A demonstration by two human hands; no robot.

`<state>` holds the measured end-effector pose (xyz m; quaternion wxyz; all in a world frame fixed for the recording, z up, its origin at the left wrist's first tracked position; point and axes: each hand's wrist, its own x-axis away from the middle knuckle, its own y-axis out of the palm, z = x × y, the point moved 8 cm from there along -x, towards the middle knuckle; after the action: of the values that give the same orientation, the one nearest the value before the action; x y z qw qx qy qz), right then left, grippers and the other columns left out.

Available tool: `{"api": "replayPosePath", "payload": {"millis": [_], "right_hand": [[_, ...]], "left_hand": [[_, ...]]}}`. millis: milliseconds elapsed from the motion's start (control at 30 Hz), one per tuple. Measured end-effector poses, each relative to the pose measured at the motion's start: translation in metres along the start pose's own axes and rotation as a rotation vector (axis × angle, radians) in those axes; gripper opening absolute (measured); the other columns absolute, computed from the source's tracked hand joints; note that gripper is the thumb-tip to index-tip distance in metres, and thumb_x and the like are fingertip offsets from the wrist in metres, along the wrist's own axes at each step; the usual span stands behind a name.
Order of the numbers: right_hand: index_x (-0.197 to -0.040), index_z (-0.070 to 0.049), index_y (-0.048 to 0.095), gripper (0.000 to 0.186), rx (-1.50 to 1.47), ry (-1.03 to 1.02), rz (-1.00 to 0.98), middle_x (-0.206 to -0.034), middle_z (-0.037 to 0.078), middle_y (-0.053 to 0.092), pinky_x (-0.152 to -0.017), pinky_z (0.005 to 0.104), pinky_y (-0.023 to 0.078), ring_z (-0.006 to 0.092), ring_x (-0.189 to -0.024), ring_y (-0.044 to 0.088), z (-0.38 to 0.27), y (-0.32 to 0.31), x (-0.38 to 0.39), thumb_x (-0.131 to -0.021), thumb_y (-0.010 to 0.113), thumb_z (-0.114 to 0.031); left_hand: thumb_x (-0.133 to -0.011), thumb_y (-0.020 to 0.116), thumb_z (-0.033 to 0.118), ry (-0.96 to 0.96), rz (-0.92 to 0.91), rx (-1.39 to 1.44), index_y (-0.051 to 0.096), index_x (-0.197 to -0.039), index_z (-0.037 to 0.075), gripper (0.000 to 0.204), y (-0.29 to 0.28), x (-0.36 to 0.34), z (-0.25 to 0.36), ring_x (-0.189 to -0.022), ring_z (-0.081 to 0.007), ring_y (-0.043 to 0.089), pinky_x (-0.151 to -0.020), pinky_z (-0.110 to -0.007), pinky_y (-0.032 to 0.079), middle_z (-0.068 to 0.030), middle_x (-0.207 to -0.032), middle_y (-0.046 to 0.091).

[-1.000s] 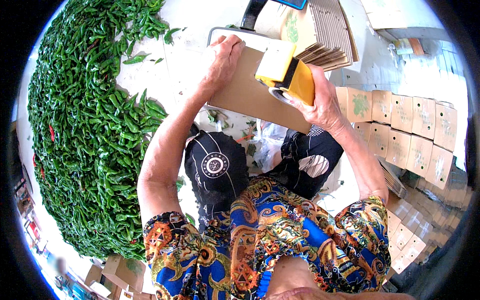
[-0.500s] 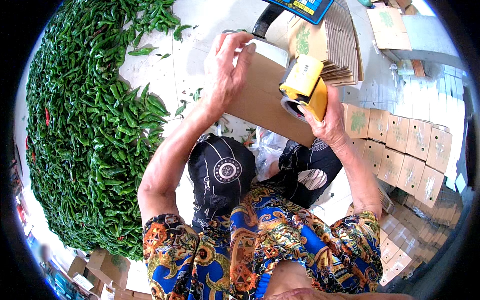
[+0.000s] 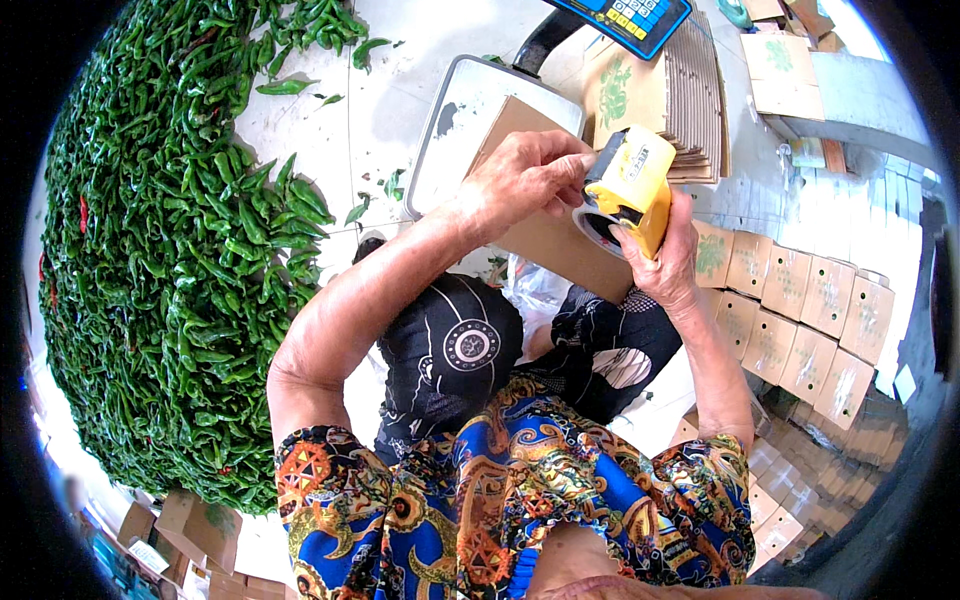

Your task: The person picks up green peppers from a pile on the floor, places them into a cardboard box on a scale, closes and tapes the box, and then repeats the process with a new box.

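My right hand is wrapped round a yellow and black tape dispenser, with a roll of tape on its underside. My left hand reaches across to the dispenser's black front end. Its thumb and fingers are pinched together there; what they grip, if anything, is too small to make out. Beneath both hands a brown cardboard box lies tilted above my knees. Behind it is the platform scale, its pale metal plate partly covered by the box and my left hand.
A big heap of green peppers spreads along the left. The scale's blue keypad panel stands at the top, beside a stack of flattened cartons. Rows of closed boxes fill the right side. A clear plastic bag lies between my knees.
My left hand has left the box's far edge and come right and nearer, to the dispenser's front end. The dispenser has shifted slightly right in my right hand. More of the scale plate shows.
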<state>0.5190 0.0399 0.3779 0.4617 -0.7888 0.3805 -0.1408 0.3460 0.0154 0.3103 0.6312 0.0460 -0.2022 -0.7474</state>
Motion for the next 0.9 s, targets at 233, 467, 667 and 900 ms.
{"api": "replayPosePath", "payload": {"millis": [233,467,667,900], "right_hand": [[-0.133,-0.003,0.038,0.068,0.038,-0.049,0.0,-0.111,0.022,0.064,-0.084,0.0436,0.055,0.0376,-0.1,0.068,-0.001,-0.001,0.003,-0.081,0.08,-0.014],[-0.133,-0.004,0.037,0.066,-0.003,-0.026,0.038,-0.11,0.02,0.064,-0.083,0.0419,0.054,0.0342,-0.097,0.068,0.009,-0.004,0.01,-0.082,0.078,-0.015],[-0.13,-0.004,0.037,0.063,-0.038,0.019,0.012,-0.11,0.02,0.065,-0.083,0.0416,0.054,0.0344,-0.098,0.068,0.012,-0.004,0.01,-0.083,0.078,-0.017],[-0.132,-0.002,0.035,0.067,-0.02,-0.009,0.002,-0.112,0.021,0.064,-0.085,0.0428,0.054,0.0345,-0.099,0.068,0.007,-0.005,0.01,-0.084,0.077,-0.019]], "left_hand": [[-0.098,0.054,0.025,0.14,-0.002,-0.046,0.065,-0.111,-0.002,0.032,0.0,-0.002,0.005,-0.078,-0.0099,0.062,-0.072,-0.026,0.051,-0.0026,-0.09,0.067],[-0.092,0.05,-0.003,-0.107,-0.119,0.251,0.063,-0.103,-0.007,0.018,0.006,-0.011,-0.021,-0.084,-0.0163,0.072,-0.082,-0.029,0.062,-0.0118,-0.087,0.07],[-0.093,0.061,0.021,-0.027,-0.132,0.013,0.064,-0.11,-0.003,0.029,0.011,-0.008,-0.018,-0.083,-0.0125,0.067,-0.078,-0.027,0.055,-0.008,-0.091,0.069],[-0.101,0.058,0.024,-0.032,-0.063,0.011,0.067,-0.104,0.001,0.024,0.016,-0.014,-0.016,-0.075,-0.0075,0.063,-0.072,-0.024,0.053,-0.0019,-0.084,0.068]]}}
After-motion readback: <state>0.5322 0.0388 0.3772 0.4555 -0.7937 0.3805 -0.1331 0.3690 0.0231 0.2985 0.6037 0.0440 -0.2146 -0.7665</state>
